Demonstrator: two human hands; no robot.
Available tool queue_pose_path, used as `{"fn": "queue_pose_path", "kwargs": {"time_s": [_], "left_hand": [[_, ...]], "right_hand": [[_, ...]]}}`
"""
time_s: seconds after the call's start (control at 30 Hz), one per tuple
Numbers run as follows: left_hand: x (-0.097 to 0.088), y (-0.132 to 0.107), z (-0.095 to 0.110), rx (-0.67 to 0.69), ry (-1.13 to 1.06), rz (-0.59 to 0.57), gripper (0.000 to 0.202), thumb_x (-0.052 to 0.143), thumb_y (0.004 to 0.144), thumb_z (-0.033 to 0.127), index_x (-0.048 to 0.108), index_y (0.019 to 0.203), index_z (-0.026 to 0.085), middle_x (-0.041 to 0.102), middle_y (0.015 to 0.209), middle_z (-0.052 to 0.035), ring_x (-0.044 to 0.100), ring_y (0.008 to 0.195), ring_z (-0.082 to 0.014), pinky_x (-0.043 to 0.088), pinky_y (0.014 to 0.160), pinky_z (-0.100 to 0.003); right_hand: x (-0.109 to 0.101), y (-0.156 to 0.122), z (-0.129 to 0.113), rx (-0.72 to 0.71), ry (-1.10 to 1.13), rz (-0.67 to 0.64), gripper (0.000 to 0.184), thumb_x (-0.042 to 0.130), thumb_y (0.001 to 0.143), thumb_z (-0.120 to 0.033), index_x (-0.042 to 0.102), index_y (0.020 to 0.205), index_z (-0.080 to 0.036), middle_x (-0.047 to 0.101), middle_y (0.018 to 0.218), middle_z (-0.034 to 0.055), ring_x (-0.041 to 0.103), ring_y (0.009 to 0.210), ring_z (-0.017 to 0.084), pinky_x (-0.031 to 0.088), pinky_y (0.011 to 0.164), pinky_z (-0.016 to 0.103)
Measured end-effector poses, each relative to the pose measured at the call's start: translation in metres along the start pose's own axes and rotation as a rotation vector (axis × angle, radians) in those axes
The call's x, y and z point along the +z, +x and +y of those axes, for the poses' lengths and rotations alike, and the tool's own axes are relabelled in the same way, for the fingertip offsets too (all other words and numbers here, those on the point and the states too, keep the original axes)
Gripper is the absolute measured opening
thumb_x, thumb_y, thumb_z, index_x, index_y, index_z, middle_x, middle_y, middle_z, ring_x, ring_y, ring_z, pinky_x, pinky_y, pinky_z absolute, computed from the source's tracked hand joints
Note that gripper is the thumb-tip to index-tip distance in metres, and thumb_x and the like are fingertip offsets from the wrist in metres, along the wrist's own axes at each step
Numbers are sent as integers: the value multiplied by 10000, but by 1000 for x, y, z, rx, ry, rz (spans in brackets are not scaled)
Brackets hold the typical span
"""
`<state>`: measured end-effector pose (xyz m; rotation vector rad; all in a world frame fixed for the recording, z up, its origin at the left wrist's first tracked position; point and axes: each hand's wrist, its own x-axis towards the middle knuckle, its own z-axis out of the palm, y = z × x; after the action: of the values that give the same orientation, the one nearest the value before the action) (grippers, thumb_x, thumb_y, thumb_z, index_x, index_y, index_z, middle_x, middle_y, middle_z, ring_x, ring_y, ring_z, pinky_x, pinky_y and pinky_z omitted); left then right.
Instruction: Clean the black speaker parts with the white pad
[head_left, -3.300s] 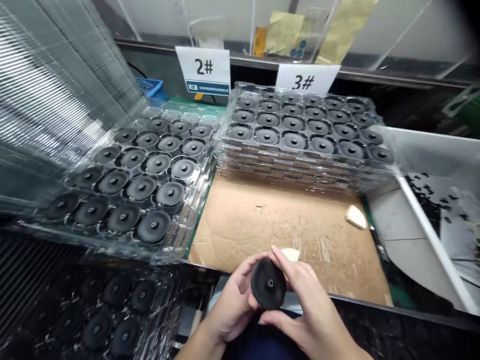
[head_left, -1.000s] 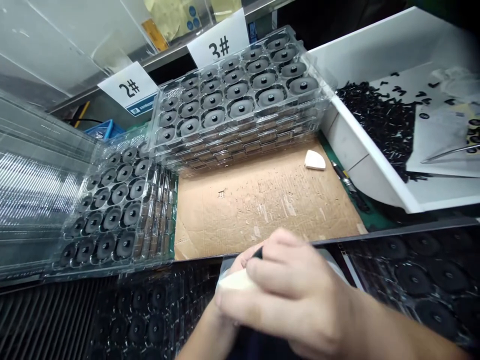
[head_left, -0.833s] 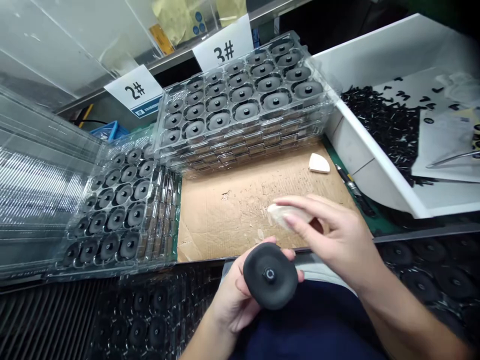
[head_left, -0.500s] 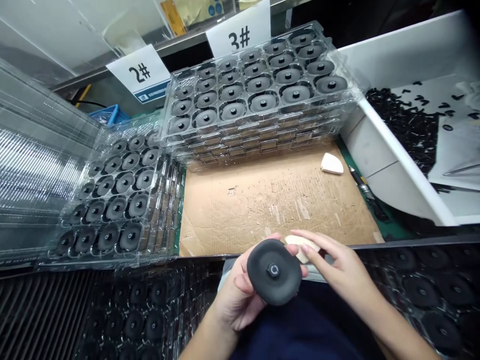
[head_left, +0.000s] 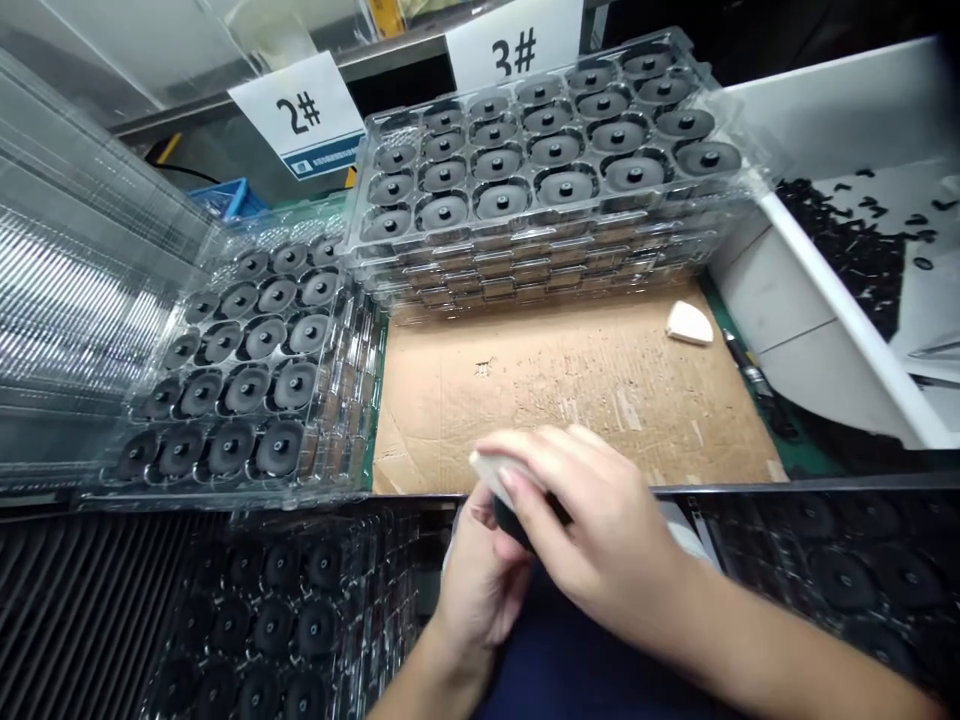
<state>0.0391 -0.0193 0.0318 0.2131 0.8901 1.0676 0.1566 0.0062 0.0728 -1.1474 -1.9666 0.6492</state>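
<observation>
My left hand grips a round black disc part from below, near the front edge of the bench; only a sliver of the disc shows. My right hand lies over the disc, fingers closed on a small white wedge-shaped pad pressed against the disc's top. Both hands are slightly blurred.
A stack of clear trays of black discs stands behind under the 3# sign; another tray sits left by the 2# sign. A cardboard sheet bears a second white pad. A white bin holds small black bits at right.
My right hand has swung the white pad from beside the disc onto its face, covering it. The view has shifted slightly, and the left hand keeps its hold.
</observation>
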Motion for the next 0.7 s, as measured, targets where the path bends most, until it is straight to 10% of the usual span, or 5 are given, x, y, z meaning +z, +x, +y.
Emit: {"fn": "queue_pose_path", "kwargs": {"time_s": [0.3, 0.5, 0.7], "left_hand": [[-8, -1, 8, -40, -45, -121, 656, 876, 401, 391, 685, 1019, 286, 707, 1066, -9, 642, 1001, -194, 471, 925, -287], [-3, -7, 7, -95, -11, -212, 664, 813, 502, 475, 666, 1091, 206, 710, 1050, -45, 637, 1040, -247, 439, 971, -348], [-7, -6, 8, -114, -156, -313, 554, 805, 553, 419, 677, 1066, 256, 726, 1065, -8, 695, 927, -208, 508, 883, -289]], "right_hand": [[-37, -21, -2, 21, -157, -125, 255, 429, 888, -79, 615, 1043, -156, 655, 776, 18, 542, 645, 131, 394, 602, 274], [-33, 12, 6, -291, -31, -148, 337, 352, 967, -200, 688, 938, -199, 628, 718, 24, 518, 666, 142, 395, 613, 288], [-23, -24, 44, 336, 82, -23, 251, 479, 919, -258, 636, 1112, -233, 678, 944, 39, 631, 827, 154, 498, 648, 259]]}}
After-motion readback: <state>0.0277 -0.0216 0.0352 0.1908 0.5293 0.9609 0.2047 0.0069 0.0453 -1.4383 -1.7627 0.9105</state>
